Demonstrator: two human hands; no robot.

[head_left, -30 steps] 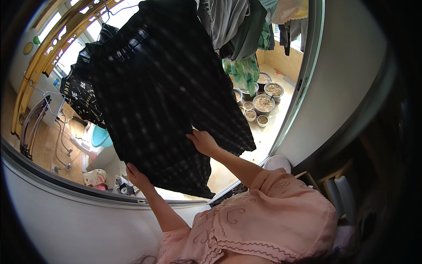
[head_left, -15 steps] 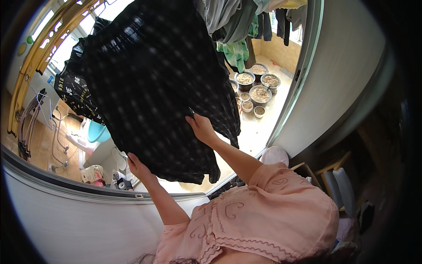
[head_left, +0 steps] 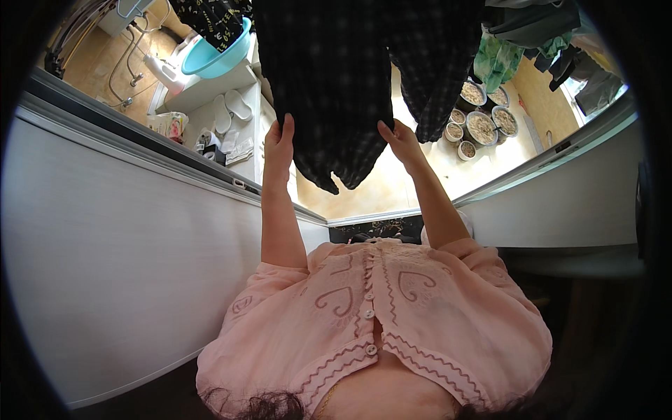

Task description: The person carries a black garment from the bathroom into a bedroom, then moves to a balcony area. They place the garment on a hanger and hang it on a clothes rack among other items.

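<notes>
Black checked trousers (head_left: 332, 84) hang down in front of me from above the upper edge of the picture. My left hand (head_left: 278, 148) grips the left edge of one leg low down, thumb in front and the other fingers mostly hidden. At the same height, my right hand (head_left: 402, 142) pinches that leg's right edge. Between my hands the cloth is stretched fairly flat, and its gathered hem dangles just below them. The other leg hangs loose beyond my right hand. A black garment with yellow print (head_left: 213, 24) hangs to the left.
Below that garment is a turquoise basin (head_left: 218, 57); white slippers (head_left: 222, 115) lie on a shelf nearby. Several pots (head_left: 481, 128) stand on the floor at right, under hanging clothes (head_left: 535, 26). Pale door panels (head_left: 133, 245) flank me, with a threshold (head_left: 374, 218) ahead.
My view has turned, bringing the trousers to the middle and upward in the picture. My right hand has moved from the middle of the cloth to the leg's right edge; both hands still hold the trousers.
</notes>
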